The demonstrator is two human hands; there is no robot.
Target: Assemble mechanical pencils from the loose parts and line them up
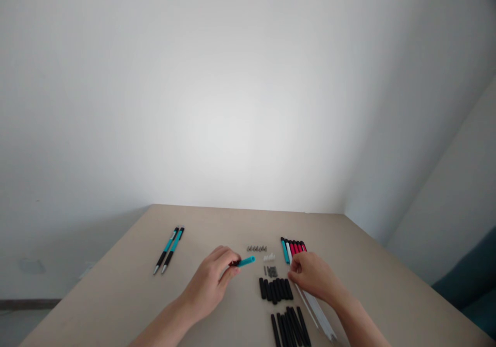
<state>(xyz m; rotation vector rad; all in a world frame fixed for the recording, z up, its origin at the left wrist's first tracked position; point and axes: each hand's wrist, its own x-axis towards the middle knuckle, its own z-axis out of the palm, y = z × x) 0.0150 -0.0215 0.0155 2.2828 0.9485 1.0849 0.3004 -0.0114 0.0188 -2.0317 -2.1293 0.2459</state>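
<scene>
My left hand (pixel 212 281) pinches a teal pen barrel (pixel 246 261) by its dark end, its open end pointing right. Over on the right, my right hand (pixel 312 274) has its fingertips closed at the upper end of a thin white pen refill (pixel 308 308). That refill lies slightly apart from a bundle of white refills (pixel 322 318), partly covered by this hand. Just beyond the fingers is a row of pen barrels: a teal barrel (pixel 285 250), a white one and several red barrels (pixel 297 247). Small springs (pixel 273 271) lie between the hands.
Two assembled teal-and-black pens (pixel 170 250) lie at the left. Metal pen tips (pixel 257 248) and small white pieces (pixel 268 257) sit mid-table. Nearer are short black grips (pixel 276 289) and longer black tubes (pixel 290 327). A wall (pixel 248 104) bounds the table's (pixel 217 223) back edge.
</scene>
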